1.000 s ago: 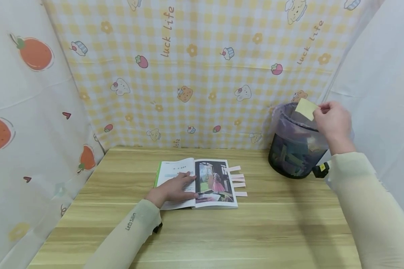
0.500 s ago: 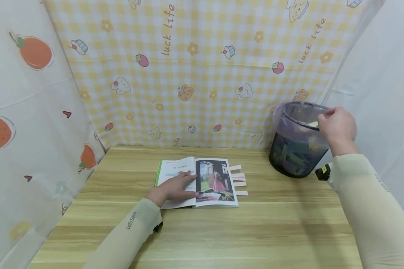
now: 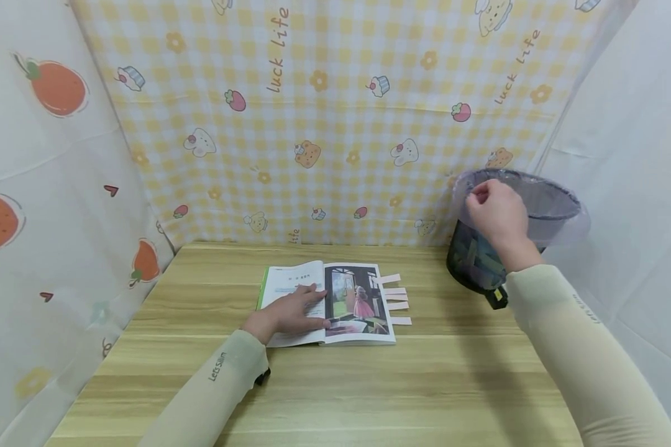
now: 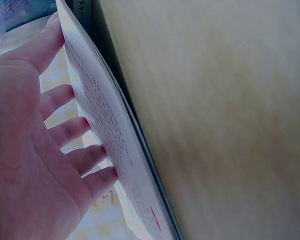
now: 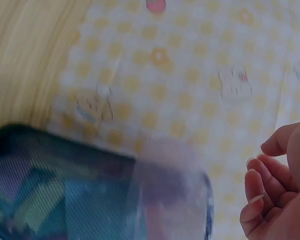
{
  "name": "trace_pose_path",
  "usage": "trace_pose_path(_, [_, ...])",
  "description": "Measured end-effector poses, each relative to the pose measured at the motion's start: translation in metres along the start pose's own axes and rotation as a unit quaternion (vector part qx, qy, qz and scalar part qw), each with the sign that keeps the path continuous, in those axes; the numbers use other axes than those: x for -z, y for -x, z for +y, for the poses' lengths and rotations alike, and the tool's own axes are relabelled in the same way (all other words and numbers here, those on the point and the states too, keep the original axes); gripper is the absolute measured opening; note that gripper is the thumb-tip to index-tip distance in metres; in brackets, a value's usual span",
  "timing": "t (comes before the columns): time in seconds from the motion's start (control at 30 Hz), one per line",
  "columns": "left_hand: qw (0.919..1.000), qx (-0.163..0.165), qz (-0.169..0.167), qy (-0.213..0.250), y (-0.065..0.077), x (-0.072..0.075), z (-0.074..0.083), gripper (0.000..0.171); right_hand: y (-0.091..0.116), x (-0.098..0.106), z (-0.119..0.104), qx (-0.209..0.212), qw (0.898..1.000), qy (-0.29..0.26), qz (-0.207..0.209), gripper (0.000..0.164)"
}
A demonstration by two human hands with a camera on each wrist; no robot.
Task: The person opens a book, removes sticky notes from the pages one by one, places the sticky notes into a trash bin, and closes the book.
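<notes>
An open book (image 3: 358, 301) lies on the table, a picture of a pink-dressed figure on its right page. My left hand (image 3: 293, 312) rests with spread, straight fingers on the left page; in the left wrist view its fingertips touch the printed page (image 4: 100, 105). Over the near left rim of a dark mesh waste bin (image 3: 472, 257) is my right hand (image 3: 500, 214). Its fingers are loosely curled, with nothing between them in the right wrist view. A translucent purple liner (image 3: 573, 226) folds over the bin's rim. Paper scraps (image 5: 95, 207) show through the mesh.
Several pale pink page tabs (image 3: 398, 305) stick out from the book's right edge. The wooden table (image 3: 380, 397) ends at a yellow checked curtain (image 3: 335, 186) at the back. White cloth (image 3: 637, 186) hangs on the right.
My right hand lowered a yellow sticky note into the bin and let go of it, then moved left across the rim. My left hand has stayed on the book.
</notes>
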State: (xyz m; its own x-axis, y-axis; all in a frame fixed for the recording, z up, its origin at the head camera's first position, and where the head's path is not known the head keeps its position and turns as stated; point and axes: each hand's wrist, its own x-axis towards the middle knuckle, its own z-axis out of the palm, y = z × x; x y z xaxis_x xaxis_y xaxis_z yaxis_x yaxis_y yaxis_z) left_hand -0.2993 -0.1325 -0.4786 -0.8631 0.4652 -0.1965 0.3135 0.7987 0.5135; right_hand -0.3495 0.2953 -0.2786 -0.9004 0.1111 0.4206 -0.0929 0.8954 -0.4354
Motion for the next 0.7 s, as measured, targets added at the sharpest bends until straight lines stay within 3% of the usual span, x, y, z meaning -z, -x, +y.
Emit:
trace_pose_path(0.23, [1.0, -0.009, 0.001, 0.003, 0.002, -0.001, 0.003, 0.087, 0.016, -0.038, -0.015, 0.024, 0.999, 0.006, -0.033, 0.035])
trace_pose_path(0.7, [0.9999, -0.012, 0.01, -0.006, 0.001, 0.001, 0.005, 0.086, 0.032, -0.097, -0.002, 0.0, 0.995, -0.01, -0.095, 0.033])
